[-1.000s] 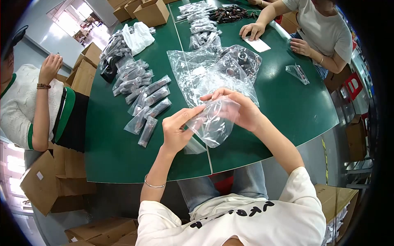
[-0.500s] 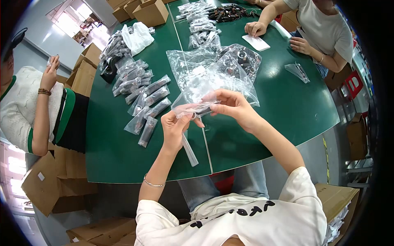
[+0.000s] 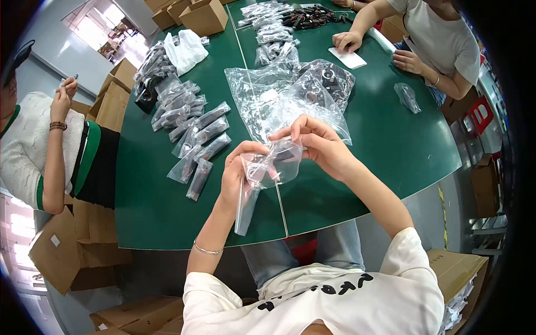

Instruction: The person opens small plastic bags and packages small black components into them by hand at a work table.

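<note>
A see-through plastic bag point(image 3: 286, 166) is stretched between my two hands above the near part of the green table. My left hand point(image 3: 233, 170) pinches the bag's left side, and a flat folded plastic strip point(image 3: 244, 213) hangs below its fingers. My right hand point(image 3: 322, 146) grips the bag's upper right edge between thumb and fingers. Whether a small item sits inside the bag I cannot make out. Just beyond my hands lies a large see-through bag point(image 3: 254, 92), with dark small parts point(image 3: 329, 81) in its far right portion.
Several filled plastic packets point(image 3: 212, 128) lie to the left, with a white plastic bag point(image 3: 187, 51) behind them. More packets point(image 3: 273, 33) and dark items point(image 3: 315, 18) are at the back. One packet point(image 3: 407, 97) lies right. Co-workers point(image 3: 441, 44) sit across and stand left point(image 3: 44, 145).
The small bag has tipped and spread downward between my hands, and my right fingers have moved onto its upper edge. The left co-worker's hands have come together.
</note>
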{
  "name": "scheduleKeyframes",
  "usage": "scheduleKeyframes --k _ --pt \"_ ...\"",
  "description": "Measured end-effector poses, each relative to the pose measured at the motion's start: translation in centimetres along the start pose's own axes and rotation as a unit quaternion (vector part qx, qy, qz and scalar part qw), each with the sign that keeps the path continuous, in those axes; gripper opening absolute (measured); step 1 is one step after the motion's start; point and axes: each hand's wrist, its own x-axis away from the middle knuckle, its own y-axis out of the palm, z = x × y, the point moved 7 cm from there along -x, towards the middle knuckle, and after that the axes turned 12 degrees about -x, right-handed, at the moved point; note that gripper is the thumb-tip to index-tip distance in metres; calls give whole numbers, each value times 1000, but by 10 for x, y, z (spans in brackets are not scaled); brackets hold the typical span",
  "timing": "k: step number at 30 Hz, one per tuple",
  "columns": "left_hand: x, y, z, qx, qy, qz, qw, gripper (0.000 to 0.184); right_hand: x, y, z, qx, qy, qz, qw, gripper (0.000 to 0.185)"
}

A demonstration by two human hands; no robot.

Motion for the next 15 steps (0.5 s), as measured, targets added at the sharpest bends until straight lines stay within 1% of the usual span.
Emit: scheduleKeyframes --k 2,3,5,7,8,9,10,11,12,13,15 --pt "0 4 -3 24 -15 -34 999 29 0 -2 2 -27 -4 -5 1000 5" --pt "0 5 -3 5 -14 -6 1000 27 -1 -2 2 -54 -8 -10 998 5" --pt "-1 4 2 -14 -14 21 1000 26 -2 -5 2 -61 -8 -4 998 3" --pt "-1 10 3 144 -65 -50 986 25 -2 -6 2 -67 -8 1 998 3" --pt "-1 7 4 92 -43 -54 993 28 -1 -7 2 -48 -11 10 999 7" --pt "-2 6 3 93 -42 -53 993 28 0 -8 2 -30 -14 18 999 10" --pt "-3 5 2 32 -46 -59 997 29 0 -7 3 -29 -12 18 999 10" --pt "-4 5 1 -29 -50 -65 996 31 1 -6 0 34 -42 25 998 14" --pt "-4 11 5 -30 -26 -74 996 33 1 -5 -4 98 -72 32 992 19" --pt "-5 15 2 -31 -26 -73 997 33 1 -7 -2 98 -72 31 992 19" --pt "-5 11 1 -155 12 18 988 33 2 -16 3 88 -68 57 992 23"
